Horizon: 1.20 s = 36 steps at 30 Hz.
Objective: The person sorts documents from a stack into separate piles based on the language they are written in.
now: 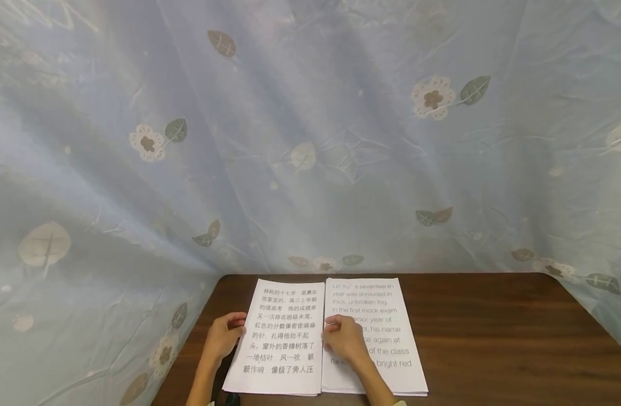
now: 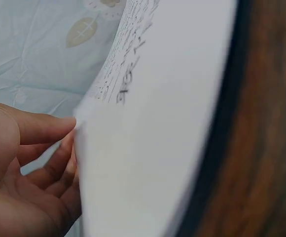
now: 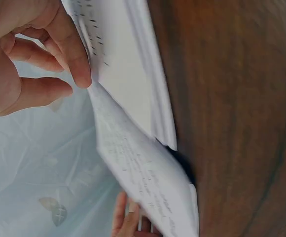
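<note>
Two stacks of white printed paper lie side by side. Chinese characters cover the left stack [image 1: 282, 380]; large English text fills the right stack [image 1: 399, 379]. At the left stack's outer edge, my left hand [image 1: 223, 338] pinches the paper between thumb and fingers, close up in the left wrist view. My right hand [image 1: 344, 338] is over the right stack, beside the seam, covering part of its text. In the right wrist view, its index fingertip [image 3: 83, 79] touches a paper edge while the thumb [image 3: 52, 92] stays apart from it. The left stack's sheet bows upward there.
The stacks rest on a dark brown wooden table [image 1: 493, 332], which extends to the right. Pale blue fabric with flowers and leaves [image 1: 310, 214] hangs behind and to the left. A small black object [image 1: 232, 399] shows at the front, below the left stack.
</note>
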Each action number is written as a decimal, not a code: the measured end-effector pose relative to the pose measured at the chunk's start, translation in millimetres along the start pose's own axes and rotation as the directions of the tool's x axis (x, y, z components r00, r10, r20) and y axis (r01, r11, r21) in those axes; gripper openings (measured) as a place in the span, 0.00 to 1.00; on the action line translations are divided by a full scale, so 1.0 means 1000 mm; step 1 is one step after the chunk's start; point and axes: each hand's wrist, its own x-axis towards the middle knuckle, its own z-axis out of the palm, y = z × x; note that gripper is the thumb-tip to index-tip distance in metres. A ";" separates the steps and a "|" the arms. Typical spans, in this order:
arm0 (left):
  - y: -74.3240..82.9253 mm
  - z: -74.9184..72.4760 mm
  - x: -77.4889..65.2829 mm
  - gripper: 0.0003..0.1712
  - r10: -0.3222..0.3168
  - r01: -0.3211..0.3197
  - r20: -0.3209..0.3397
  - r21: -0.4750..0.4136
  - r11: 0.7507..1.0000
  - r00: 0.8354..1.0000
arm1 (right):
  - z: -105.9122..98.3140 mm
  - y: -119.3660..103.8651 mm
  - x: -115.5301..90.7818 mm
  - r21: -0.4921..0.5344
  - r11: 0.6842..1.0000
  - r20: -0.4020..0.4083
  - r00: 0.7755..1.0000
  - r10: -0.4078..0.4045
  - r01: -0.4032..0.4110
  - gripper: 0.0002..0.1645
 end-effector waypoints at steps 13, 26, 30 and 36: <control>0.044 0.005 0.006 0.23 0.033 -0.033 -0.007 0.023 0.999 0.999 | -0.079 -0.010 0.000 -0.033 0.999 -0.114 0.993 0.013 -0.017 0.22; 0.080 0.067 -0.006 0.25 0.103 -0.104 0.082 0.004 0.995 0.991 | -0.153 0.017 -0.019 -0.152 0.986 -0.181 0.983 0.035 -0.063 0.25; 0.086 0.089 -0.010 0.26 0.111 -0.110 0.120 -0.015 0.994 0.987 | -0.167 0.025 -0.022 -0.196 0.978 -0.186 0.982 0.040 -0.077 0.25; 0.095 0.116 -0.019 0.27 0.092 -0.087 0.170 -0.032 0.996 0.981 | -0.183 0.036 -0.029 -0.222 0.970 -0.151 0.986 0.063 -0.096 0.27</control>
